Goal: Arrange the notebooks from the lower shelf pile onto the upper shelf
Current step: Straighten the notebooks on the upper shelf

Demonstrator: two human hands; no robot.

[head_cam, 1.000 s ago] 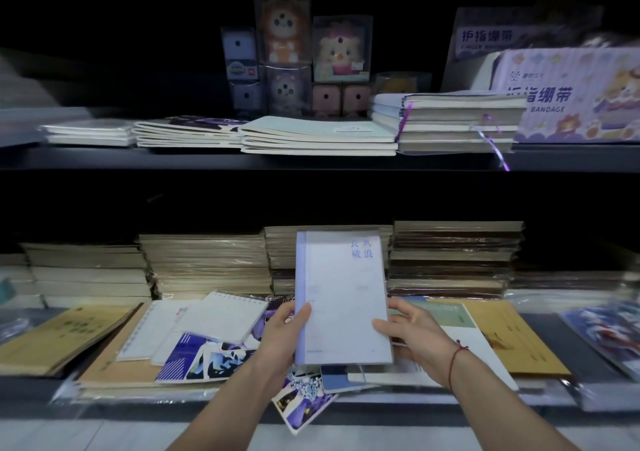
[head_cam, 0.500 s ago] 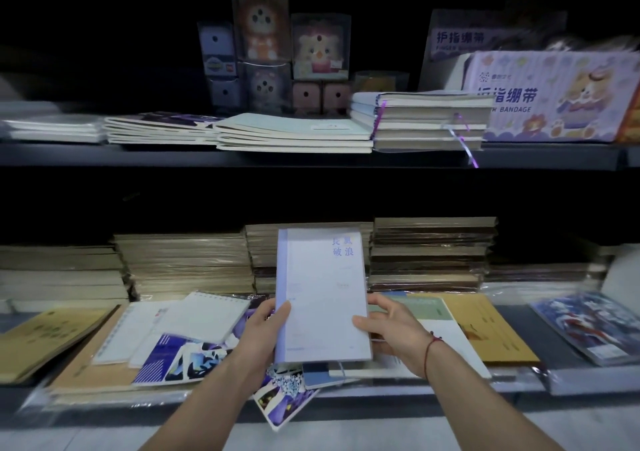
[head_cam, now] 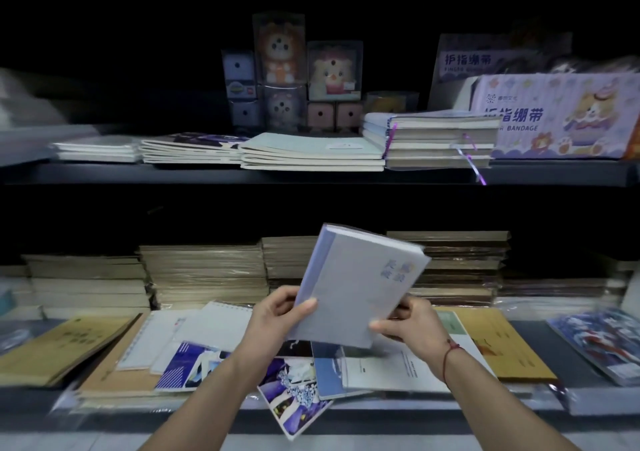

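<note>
I hold a pale grey notebook (head_cam: 353,284) with a lilac spine, tilted clockwise above the lower shelf pile (head_cam: 242,353). My left hand (head_cam: 280,315) grips its lower left edge and my right hand (head_cam: 412,329) grips its lower right corner. Loose notebooks with purple, white and tan covers lie scattered on the lower shelf under my hands. On the upper shelf (head_cam: 242,175) lie flat stacks of notebooks: a pale green stack (head_cam: 311,151), a purple-covered stack (head_cam: 190,147), a white stack (head_cam: 97,149) and a thicker stack with a purple ribbon (head_cam: 436,139).
Tall wrapped stacks of brown-edged books (head_cam: 204,274) line the back of the lower shelf. Cartoon character boxes (head_cam: 280,69) and a lilac bandage display box (head_cam: 561,118) stand on the upper shelf. A blue-patterned packet (head_cam: 602,343) lies at the lower right.
The grey notebook has risen slightly and turned clockwise in both hands; my view has shifted back to the left.
</note>
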